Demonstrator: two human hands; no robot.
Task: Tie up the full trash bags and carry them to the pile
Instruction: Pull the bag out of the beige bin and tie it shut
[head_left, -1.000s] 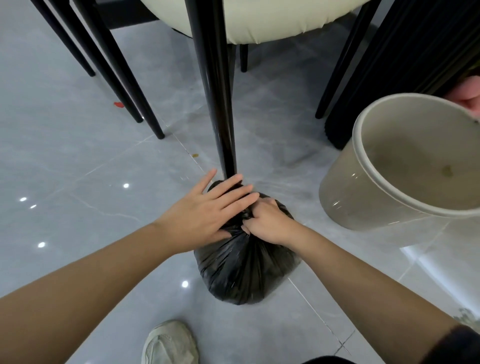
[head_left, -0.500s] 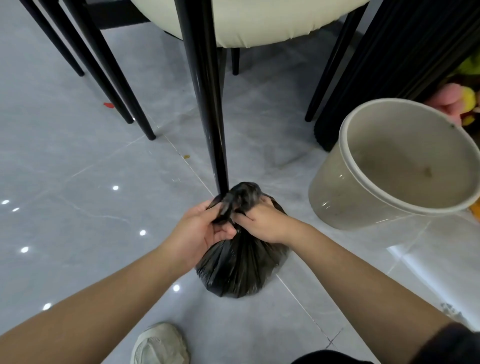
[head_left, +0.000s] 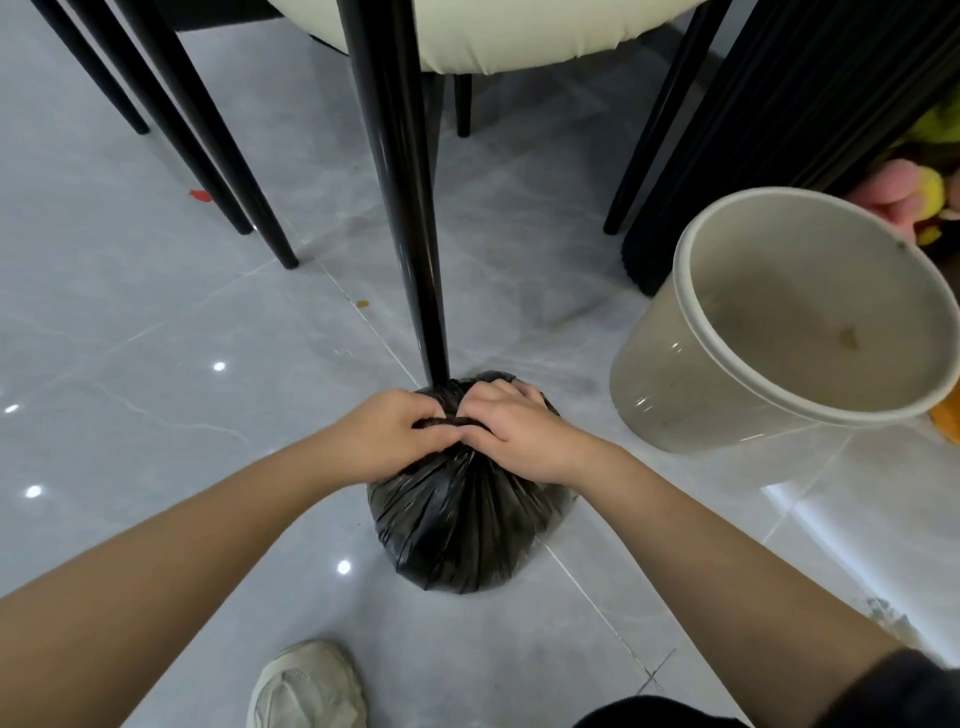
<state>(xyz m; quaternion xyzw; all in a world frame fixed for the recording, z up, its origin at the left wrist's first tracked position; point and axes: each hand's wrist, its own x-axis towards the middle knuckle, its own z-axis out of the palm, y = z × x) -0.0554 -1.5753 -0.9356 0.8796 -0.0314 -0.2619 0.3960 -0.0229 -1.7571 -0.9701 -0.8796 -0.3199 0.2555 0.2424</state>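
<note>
1. At centre left, our left hand (head_left: 395, 431) is curled on the gathered neck of the black trash bag (head_left: 457, 530) and pinches the twisted plastic. The bag sits on the grey tiled floor (head_left: 156, 364) in the lower centre of the frame.
2. At centre right, our right hand (head_left: 519, 431) mirrors it, fingers curled and pinching the other side of the neck. The two hands meet over the twist.
3. We judge the step to be the tying, with the knot not yet drawn tight. To do it well, we hold the twist low against the bulge and pull both ends apart evenly. We go gently, since thin film is likely to tear under a sharp tug.
4. For carrying off, the left of the frame offers open tile. The slanted chair legs (head_left: 208, 156) at upper left stand well apart from the bag.
5. In the centre, a black chair leg (head_left: 410, 234) comes down right behind the bag's top; whether it touches, we cannot tell. We had better lift towards us, not forwards.
6. On the right, the empty beige waste bin (head_left: 665, 395) stands near the bag. The fluted black table base (head_left: 779, 104) and the plush toys (head_left: 904, 192) lie beyond it, so that side is crowded.
7. Our shoe (head_left: 306, 686) at the bottom edge is near the bag.
</note>
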